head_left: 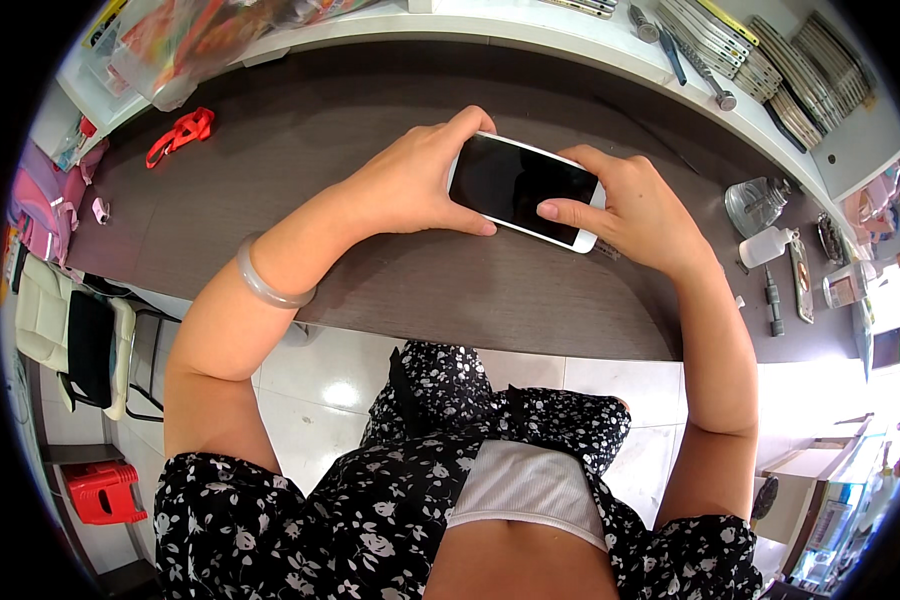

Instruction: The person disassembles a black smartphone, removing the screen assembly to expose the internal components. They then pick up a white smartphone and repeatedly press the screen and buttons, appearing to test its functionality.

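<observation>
A white smartphone (520,185) with a dark screen lies sideways between my hands, just over the dark wooden desk (440,290). Its left end is gripped by my left hand (425,180), thumb along the near edge and fingers at the far edge. My right hand (640,205) holds the other end, its thumb resting on the screen near the right end and a finger at the far corner. The phone's back and the fingertips beneath it are hidden. A pale bangle (262,280) circles my left wrist.
A red strap (182,133) lies at the desk's far left. On the right stand a glass jar (755,205), a white bottle (765,246) and a small screwdriver-like tool (773,300). Stacked phone-like slabs (805,85) and tools (705,70) fill the white shelf behind. A cream chair (45,315) is at left.
</observation>
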The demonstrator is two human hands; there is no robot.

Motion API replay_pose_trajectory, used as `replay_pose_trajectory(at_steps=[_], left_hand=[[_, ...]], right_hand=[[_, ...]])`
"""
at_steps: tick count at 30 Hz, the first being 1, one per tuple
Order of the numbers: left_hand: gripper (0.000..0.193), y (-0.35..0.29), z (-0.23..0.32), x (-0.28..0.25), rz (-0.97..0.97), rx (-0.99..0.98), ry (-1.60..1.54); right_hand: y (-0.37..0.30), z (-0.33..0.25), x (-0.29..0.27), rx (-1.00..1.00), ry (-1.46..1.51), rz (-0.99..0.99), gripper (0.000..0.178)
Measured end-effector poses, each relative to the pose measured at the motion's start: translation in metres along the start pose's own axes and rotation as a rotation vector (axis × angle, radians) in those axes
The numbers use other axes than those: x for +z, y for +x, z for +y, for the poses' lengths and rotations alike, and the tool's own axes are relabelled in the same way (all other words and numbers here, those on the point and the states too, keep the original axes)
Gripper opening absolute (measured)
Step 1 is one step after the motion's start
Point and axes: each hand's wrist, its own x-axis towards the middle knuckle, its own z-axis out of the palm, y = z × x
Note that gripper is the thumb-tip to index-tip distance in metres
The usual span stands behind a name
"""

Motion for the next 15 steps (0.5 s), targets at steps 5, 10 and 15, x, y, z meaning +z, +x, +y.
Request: replay_pose_trajectory(at_steps=[5,10,15], left_hand=[[0.069,0.0,0.001,-0.0001,0.001,-0.005,0.001],[0.069,-0.0001,-0.0007,0.0,0.0,0.002,-0.002],[0.069,0.0005,-0.0014,0.0006,0.006,0.012,0.004]], right_hand=[[-0.0003,-0.0017,-0.0015,0.019,-0.004,-0.01,0.054],[-0.0001,-0.0021,-0.0014,0.02,-0.016,-0.012,0.054],[-0.0002,0.0004,-0.0004,0.014,0.01,-0.004,0.054]])
